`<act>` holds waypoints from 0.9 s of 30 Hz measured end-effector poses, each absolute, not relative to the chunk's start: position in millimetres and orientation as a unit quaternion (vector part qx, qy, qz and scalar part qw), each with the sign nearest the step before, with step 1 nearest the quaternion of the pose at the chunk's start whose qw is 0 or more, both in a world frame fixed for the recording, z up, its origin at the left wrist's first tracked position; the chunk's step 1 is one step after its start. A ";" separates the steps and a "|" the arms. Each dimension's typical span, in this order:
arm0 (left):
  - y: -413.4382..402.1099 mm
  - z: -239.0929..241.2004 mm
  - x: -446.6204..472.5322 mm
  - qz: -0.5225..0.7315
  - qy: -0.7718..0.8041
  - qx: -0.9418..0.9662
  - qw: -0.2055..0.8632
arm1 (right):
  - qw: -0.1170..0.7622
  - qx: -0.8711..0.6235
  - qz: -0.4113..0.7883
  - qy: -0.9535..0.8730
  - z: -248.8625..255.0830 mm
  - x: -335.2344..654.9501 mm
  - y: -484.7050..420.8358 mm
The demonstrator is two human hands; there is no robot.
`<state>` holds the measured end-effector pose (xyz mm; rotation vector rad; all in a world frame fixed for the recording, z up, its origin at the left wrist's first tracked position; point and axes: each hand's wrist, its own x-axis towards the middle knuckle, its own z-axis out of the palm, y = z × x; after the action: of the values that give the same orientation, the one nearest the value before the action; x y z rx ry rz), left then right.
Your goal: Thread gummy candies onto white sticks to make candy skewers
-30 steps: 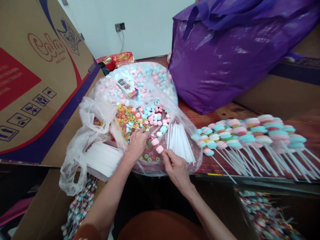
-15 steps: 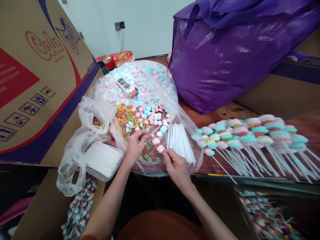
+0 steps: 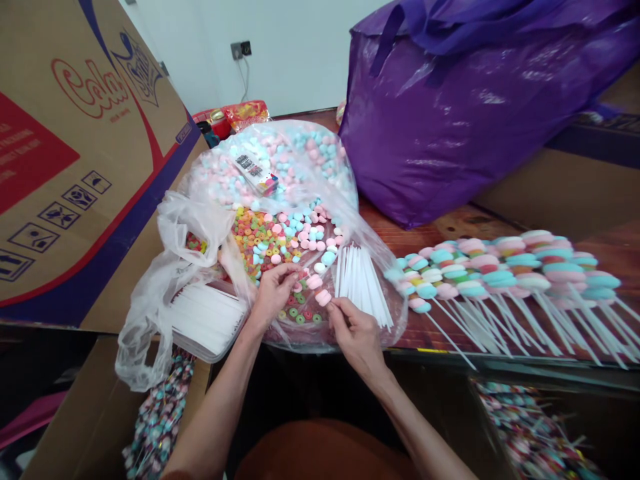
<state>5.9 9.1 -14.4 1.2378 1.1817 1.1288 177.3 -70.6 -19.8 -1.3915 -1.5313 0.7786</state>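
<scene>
My left hand [image 3: 274, 291] is closed in a pinch, its fingertips by small pink and reddish pieces. What it grips is too small to make out. My right hand [image 3: 356, 331] pinches at the right edge of a pink marshmallow [image 3: 323, 298]; any stick behind the fingers is hidden. Another pink marshmallow [image 3: 314, 282] sits between the two hands. Below them, green and red gummy rings [image 3: 300, 318] lie on clear plastic. Farther back are a heap of coloured gummy rings [image 3: 260, 233] and loose pink, blue and white marshmallows [image 3: 311, 235]. White sticks [image 3: 361, 283] lie fanned beside my right hand.
Finished-looking marshmallow sticks [image 3: 500, 273] lie in rows at the right. A tub of white sticks [image 3: 207, 320] stands at the left by a crumpled plastic bag [image 3: 143, 333]. Behind are a big bag of marshmallows [image 3: 295, 153], a purple bag [image 3: 430, 127] and a carton [image 3: 95, 167].
Both hands stay almost in place, still pinching. The left fingertips have shifted slightly, and the view has moved a little.
</scene>
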 end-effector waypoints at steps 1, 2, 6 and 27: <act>9.0 -14.4 5.7 0.473 0.492 0.512 0.521 | 0.449 -0.562 0.318 -0.618 -19.8 177.4 -70.6; 8.8 -14.2 5.7 0.475 0.491 0.510 0.523 | 0.448 -0.561 0.318 -0.620 -19.6 177.3 -70.5; 8.5 -12.4 6.0 0.475 0.477 0.514 0.532 | 0.439 -0.549 0.317 -0.636 -18.8 177.0 -69.5; 1.4 -9.1 9.8 0.504 0.526 0.468 0.501 | 0.445 -0.523 0.324 -0.651 -20.6 178.0 -69.5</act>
<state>9.8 1.4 -9.1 1.1301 1.2705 1.2184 178.0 -69.5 -20.6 -1.2974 -1.6126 0.8020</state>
